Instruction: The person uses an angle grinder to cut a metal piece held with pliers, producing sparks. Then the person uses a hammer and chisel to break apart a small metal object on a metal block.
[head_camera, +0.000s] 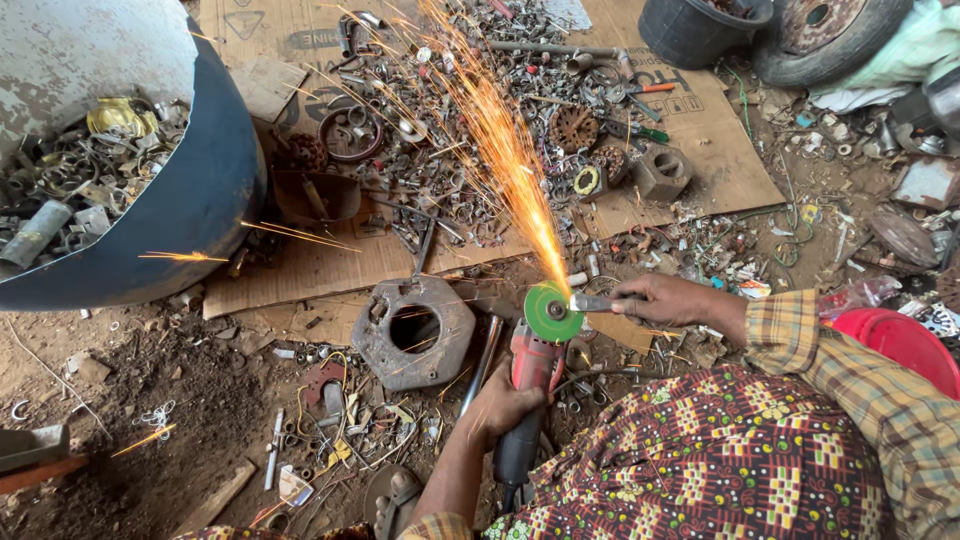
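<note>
Patterned cloth (720, 460) over the person's lap fills the near edge. Just beyond it the left hand (500, 408) is wrapped around the body of a red angle grinder (530, 385), whose green disc (552, 312) meets a small metal piece (592, 302) gripped by the right hand (665, 298). Sparks (500, 150) stream away over cardboard (330, 265) strewn with scrap. A heavy metal ring plate (415, 332) lies on the dirt just left of the disc, and a blue drum (200, 200) of scrap stands far left.
</note>
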